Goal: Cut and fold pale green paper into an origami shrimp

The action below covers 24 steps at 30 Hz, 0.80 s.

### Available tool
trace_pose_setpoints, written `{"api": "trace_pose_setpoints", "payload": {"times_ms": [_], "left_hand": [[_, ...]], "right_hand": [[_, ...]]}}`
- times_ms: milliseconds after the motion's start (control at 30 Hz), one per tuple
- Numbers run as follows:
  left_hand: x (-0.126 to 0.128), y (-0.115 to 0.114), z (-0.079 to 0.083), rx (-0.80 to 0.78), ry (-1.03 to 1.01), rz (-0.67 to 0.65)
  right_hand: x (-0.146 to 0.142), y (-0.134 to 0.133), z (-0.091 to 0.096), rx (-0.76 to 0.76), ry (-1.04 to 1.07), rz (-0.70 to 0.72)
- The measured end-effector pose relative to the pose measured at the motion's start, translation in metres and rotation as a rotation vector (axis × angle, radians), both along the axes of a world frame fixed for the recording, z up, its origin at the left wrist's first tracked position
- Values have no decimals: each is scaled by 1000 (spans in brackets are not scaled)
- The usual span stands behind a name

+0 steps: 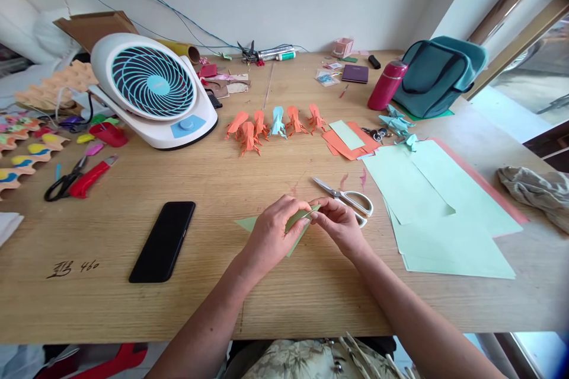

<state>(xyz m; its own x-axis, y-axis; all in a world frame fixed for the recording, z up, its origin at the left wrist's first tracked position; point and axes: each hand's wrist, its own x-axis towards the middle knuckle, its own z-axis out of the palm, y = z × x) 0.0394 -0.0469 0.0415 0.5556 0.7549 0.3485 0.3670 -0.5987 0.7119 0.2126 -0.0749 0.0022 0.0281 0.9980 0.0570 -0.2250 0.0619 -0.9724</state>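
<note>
A partly folded sheet of light green paper (295,242) is held just above the table between both hands. My left hand (284,222) is closed on it, thumb and fingers pinching near its upper right corner. At that same corner, my right hand (338,223) pinches the paper between thumb and fingertips. One pointed green end sticks out to the left of my left hand, and another part hangs below it. White-handled scissors (351,201) lie just behind my right hand, blades toward the upper left. The fingers cover part of the folds.
Several orange folded paper figures (248,137) and a light blue one (278,123) stand farther back. Green sheets (444,242) lie at right, a black phone (162,242) at left. Around them are a fan (155,88), red cutter (92,177), pink bottle (387,85) and teal bag (438,79).
</note>
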Motion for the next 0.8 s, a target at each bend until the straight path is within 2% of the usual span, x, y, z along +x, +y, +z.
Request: {"api": "trace_pose_setpoints", "payload": {"times_ms": [300,800], "left_hand": [[-1,1,1,-18,10,-37],[-1,0,-1,11,63,-26]], "right_hand": [[2,-1,0,1,-43,-13],[2,-4,4,19,-160,-29]]}}
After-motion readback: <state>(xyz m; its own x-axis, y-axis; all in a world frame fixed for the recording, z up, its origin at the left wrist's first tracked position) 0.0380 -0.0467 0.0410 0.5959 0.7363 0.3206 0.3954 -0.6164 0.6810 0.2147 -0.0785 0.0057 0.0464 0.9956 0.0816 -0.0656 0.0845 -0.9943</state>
